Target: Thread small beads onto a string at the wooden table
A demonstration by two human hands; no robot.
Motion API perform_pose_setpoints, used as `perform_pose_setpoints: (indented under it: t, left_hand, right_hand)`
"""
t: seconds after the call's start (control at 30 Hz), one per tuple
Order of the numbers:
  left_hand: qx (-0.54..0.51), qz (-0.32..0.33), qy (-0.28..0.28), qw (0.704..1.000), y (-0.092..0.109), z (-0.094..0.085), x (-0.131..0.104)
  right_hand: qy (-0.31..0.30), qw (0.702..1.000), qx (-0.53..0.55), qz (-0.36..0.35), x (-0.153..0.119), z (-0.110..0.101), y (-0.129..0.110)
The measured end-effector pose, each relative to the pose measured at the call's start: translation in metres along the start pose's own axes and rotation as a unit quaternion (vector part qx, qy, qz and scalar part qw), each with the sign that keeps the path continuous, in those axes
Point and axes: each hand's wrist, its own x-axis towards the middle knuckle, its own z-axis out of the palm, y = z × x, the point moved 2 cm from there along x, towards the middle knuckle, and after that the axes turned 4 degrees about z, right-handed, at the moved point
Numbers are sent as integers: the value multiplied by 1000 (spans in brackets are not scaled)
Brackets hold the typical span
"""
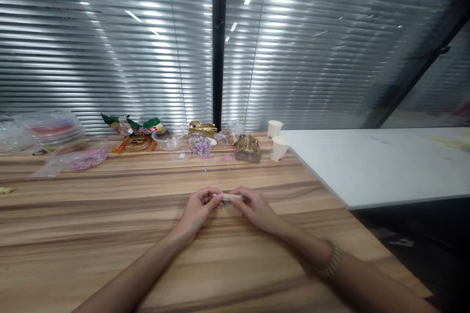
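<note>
Near the middle of the wooden table (110, 234), my left hand (201, 208) pinches the left end of a small pale, whitish-green strip (231, 196). The strip's right end is between the thumb and fingers of my right hand (255, 208). It lies roughly level between the two hands, which are a short way apart. Thin strands hang just below it, too small to make out. A beaded bracelet (333, 259) is on my right wrist.
Along the back stand two paper cups (279, 148), a gold box (248, 149), a clear bowl (169, 140), green snack bags (147, 126) and a heap of pink and purple links (201, 145). Stacked plastic containers (55, 129) are at the left. A white table (389, 166) adjoins on the right.
</note>
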Motion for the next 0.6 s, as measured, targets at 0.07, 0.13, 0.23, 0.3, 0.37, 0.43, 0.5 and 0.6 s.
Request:
perform_pose_setpoints:
  t: [0.07, 0.13, 0.23, 0.3, 0.37, 0.43, 0.5, 0.6]
  left_hand:
    - [1, 1, -1, 1000, 0, 0, 0]
    - [0, 0, -1, 1000, 0, 0, 0]
    - [-2, 2, 0, 1000, -1, -1, 0]
    - [-1, 4, -1, 1000, 0, -1, 0]
    - [2, 5, 1, 1000, 0, -1, 0]
    - [4, 5, 5, 1000, 1, 0, 0]
    - [4, 6, 8, 1000, 1, 0, -1]
    - [4, 8, 7, 1000, 1, 0, -1]
  right_hand:
    - [-1, 1000, -1, 2, 0, 0, 1]
    - [-1, 1000, -3, 3, 0, 1, 2]
    - [-1, 1000, -3, -2, 0, 1, 2]
    - [-1, 1000, -2, -3, 0, 1, 2]
    - [-3, 1000, -1, 0, 0, 1, 3]
    - [-3, 1000, -1, 3, 0, 1, 3]
    - [-2, 1000, -2, 3, 0, 1, 3]
    - [-1, 1000, -3, 2, 0, 1, 1]
